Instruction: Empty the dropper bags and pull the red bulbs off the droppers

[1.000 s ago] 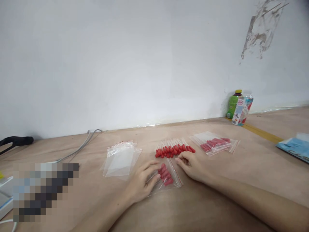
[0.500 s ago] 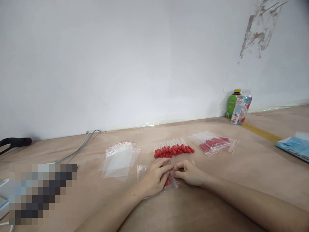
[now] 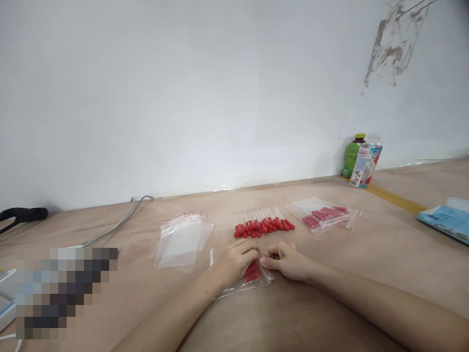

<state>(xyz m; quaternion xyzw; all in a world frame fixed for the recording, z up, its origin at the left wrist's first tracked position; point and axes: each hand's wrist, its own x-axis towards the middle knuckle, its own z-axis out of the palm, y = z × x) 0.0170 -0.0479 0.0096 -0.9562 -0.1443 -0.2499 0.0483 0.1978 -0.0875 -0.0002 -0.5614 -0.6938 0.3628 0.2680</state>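
A small clear zip bag (image 3: 246,281) with red-bulbed droppers inside lies on the brown table in front of me. My left hand (image 3: 232,263) rests on it with fingers curled, pinching its top edge. My right hand (image 3: 284,259) meets it from the right, thumb and fingers pinched on the same edge. Just beyond my hands lies a loose row of red-bulbed droppers (image 3: 263,225). A stack of empty zip bags (image 3: 180,239) sits to the left, and filled bags of droppers (image 3: 324,215) lie to the right.
Two drink bottles (image 3: 361,158) stand against the white wall at the back right. A blue packet (image 3: 445,220) lies at the right edge. Grey cables (image 3: 120,222) and a black handle (image 3: 22,215) are at the left, near a blurred-out patch.
Both hands came together on the top edge of the bag with droppers; earlier the left lay flat on it and the right was near the loose row. The bag shifted slightly.
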